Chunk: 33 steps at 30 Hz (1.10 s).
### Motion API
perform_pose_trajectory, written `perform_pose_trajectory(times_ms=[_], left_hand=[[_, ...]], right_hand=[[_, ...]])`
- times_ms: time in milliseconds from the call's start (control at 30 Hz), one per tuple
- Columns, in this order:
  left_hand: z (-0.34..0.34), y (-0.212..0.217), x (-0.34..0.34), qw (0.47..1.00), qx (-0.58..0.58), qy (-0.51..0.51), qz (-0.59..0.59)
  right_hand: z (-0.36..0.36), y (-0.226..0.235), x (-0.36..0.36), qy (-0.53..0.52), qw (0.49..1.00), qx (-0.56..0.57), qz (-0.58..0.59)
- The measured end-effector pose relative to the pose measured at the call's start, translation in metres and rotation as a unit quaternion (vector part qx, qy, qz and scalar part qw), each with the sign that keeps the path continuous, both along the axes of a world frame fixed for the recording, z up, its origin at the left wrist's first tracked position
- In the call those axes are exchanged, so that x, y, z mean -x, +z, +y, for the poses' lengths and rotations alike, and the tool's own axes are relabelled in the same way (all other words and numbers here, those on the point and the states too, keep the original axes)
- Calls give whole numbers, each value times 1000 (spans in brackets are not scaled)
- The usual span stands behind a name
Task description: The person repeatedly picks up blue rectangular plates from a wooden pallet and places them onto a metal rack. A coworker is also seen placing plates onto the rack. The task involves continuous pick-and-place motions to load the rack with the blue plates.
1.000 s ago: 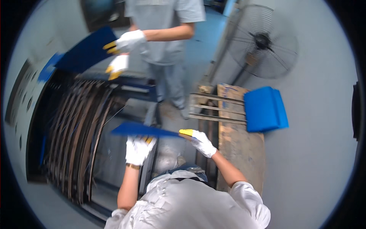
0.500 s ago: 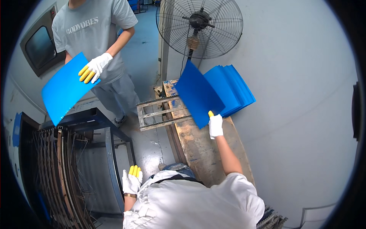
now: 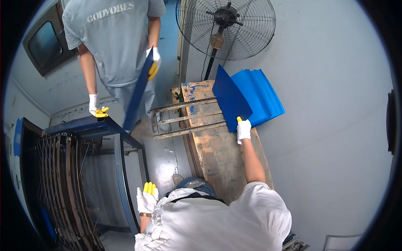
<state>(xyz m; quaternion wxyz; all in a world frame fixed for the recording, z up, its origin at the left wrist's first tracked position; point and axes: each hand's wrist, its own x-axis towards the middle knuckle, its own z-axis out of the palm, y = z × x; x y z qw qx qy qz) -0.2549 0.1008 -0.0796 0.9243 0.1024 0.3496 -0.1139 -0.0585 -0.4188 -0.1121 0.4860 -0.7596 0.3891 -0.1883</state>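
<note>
My right hand (image 3: 243, 130), in a white glove with yellow fingertips, pinches the lower corner of a dark blue sheet (image 3: 231, 97). That sheet stands tilted over the wooden bench (image 3: 220, 163), in front of a stack of brighter blue sheets (image 3: 261, 98). Under the sheet's left edge, a slotted metal frame (image 3: 188, 118) lies across the bench and sticks out past its left side. Down beside my body, my gloved left hand (image 3: 147, 200) is open, its fingers stretched and nothing in it.
Across from me, a person in a grey shirt (image 3: 117, 46) holds another blue sheet (image 3: 140, 90) nearly edge-on; their other hand is at a dark blue metal stand (image 3: 92, 125). Several rusty racks (image 3: 63, 184) hang at the left. A large fan (image 3: 226, 19) stands behind the bench.
My right hand and its sheet have shifted slightly right, the sheet turning more edge-on. The other person has stepped closer and swung their sheet from the left toward the middle, lowering one hand to the stand.
</note>
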Motion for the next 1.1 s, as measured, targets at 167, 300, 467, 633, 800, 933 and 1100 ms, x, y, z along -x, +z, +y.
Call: perform_pose_trajectory(times_ms=[167, 300, 467, 633, 800, 933, 1100], left_hand=[[5, 1, 1, 1000, 2, 1, 21], [9, -13, -4, 999, 9, -17, 25], [14, -21, -8, 998, 30, -20, 46], [26, -31, -2, 998, 43, 4, 54], [47, -26, 1, 998, 40, 6, 51], [68, -26, 11, 999, 12, 20, 33], [99, -25, 33, 995, 13, 77, 56]], right_hand=[[17, 17, 17, 62, 997, -1, 51], [-14, -9, 18, 98, 982, -45, 156], [15, 37, 30, 69, 933, -303, 179], [99, 26, 63, 267, 817, -461, 221], [216, 11, 81, 471, 777, -265, 323], [301, 1, 77, 644, 703, -50, 297], [362, -38, 97, 668, 692, -15, 273]])
